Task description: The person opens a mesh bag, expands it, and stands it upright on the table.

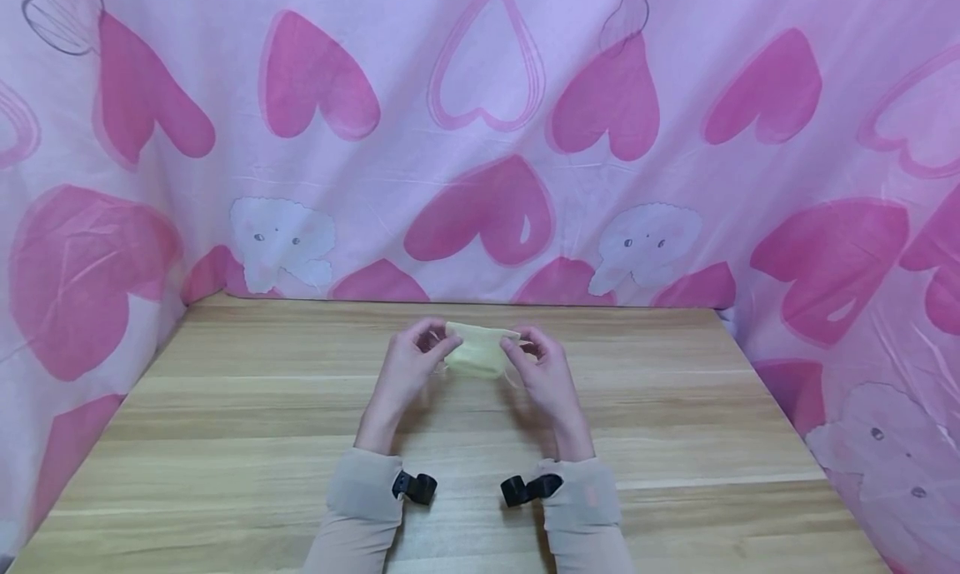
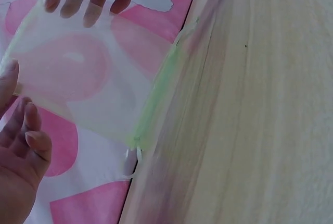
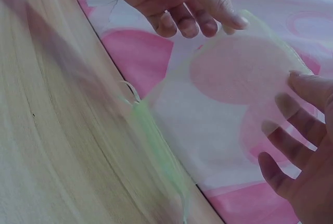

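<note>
A sheer yellow-green drawstring pouch (image 1: 480,353) hangs between both hands above the table, toward its far side. My left hand (image 1: 411,356) pinches one top corner between thumb and fingers. At the opposite corner, my right hand (image 1: 546,364) grips with its thumb in front and its fingers behind the fabric. The left wrist view shows the pouch (image 2: 78,67) spread flat and see-through. Its gathered green edge faces down, with a thin ribbon loop (image 2: 139,162) dangling from one end. Another cord (image 3: 132,89) shows in the right wrist view.
A wood-grain table (image 1: 247,407) lies under the hands. Pink cloth (image 1: 480,82) with hearts and white cartoon figures hangs along the back and both sides. Each sleeved wrist wears a black camera mount (image 1: 415,487).
</note>
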`<action>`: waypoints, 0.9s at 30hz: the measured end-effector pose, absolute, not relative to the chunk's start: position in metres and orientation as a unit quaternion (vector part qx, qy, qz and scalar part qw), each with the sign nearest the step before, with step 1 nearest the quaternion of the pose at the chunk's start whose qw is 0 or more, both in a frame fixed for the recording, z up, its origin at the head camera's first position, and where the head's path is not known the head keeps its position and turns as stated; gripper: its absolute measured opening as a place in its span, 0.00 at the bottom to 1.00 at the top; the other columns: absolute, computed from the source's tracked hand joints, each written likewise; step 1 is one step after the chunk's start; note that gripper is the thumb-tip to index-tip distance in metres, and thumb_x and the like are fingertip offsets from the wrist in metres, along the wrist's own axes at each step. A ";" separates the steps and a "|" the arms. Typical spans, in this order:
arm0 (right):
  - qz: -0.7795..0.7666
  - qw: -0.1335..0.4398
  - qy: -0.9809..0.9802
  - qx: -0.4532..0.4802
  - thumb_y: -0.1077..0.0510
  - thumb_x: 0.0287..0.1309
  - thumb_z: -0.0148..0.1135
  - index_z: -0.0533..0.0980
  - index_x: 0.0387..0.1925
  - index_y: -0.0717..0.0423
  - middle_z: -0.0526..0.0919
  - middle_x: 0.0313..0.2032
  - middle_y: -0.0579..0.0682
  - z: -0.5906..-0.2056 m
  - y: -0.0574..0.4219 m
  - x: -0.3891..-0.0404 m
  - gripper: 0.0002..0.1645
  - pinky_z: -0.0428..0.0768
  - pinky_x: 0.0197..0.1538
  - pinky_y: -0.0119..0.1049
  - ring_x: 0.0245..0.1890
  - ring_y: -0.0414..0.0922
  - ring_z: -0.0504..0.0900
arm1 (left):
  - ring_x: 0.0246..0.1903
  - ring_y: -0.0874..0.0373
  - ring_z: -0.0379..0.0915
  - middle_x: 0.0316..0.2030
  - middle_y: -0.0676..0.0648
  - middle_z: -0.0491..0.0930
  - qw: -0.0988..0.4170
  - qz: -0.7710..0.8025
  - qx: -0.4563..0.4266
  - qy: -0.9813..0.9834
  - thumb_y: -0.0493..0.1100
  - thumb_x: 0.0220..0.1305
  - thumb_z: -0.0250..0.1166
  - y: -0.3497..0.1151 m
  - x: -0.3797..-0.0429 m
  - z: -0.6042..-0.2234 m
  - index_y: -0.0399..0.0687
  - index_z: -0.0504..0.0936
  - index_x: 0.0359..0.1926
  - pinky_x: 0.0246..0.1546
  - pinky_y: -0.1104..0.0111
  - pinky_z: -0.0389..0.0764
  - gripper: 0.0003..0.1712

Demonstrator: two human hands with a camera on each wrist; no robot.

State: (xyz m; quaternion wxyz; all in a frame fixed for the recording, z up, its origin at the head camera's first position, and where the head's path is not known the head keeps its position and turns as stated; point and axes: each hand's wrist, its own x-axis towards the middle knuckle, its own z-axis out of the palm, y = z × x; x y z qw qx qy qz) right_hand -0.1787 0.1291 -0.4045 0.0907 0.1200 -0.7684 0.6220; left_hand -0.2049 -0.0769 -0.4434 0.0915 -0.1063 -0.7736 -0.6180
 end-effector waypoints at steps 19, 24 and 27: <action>0.632 0.085 -0.757 0.146 0.70 0.62 0.61 0.78 0.39 0.73 0.79 0.30 0.63 -0.407 0.130 -0.181 0.06 0.72 0.33 0.28 0.29 0.40 0.75 | 0.30 0.48 0.76 0.35 0.43 0.80 0.128 -0.612 -0.127 -0.770 0.44 0.60 0.71 -0.075 -0.201 -0.436 0.45 0.84 0.46 0.31 0.67 0.77 0.14; 0.640 0.086 -0.748 0.154 0.71 0.62 0.61 0.76 0.42 0.74 0.79 0.31 0.67 -0.409 0.130 -0.181 0.09 0.73 0.33 0.27 0.29 0.42 0.76 | 0.24 0.43 0.76 0.25 0.39 0.80 0.118 -0.631 -0.124 -0.757 0.42 0.61 0.70 -0.076 -0.202 -0.438 0.46 0.85 0.40 0.23 0.72 0.73 0.08; 0.647 0.090 -0.740 0.161 0.72 0.61 0.61 0.74 0.47 0.74 0.79 0.31 0.69 -0.410 0.130 -0.181 0.13 0.74 0.34 0.27 0.29 0.43 0.77 | 0.24 0.49 0.76 0.26 0.37 0.79 0.111 -0.633 -0.125 -0.756 0.42 0.61 0.70 -0.075 -0.202 -0.438 0.45 0.85 0.39 0.24 0.71 0.74 0.08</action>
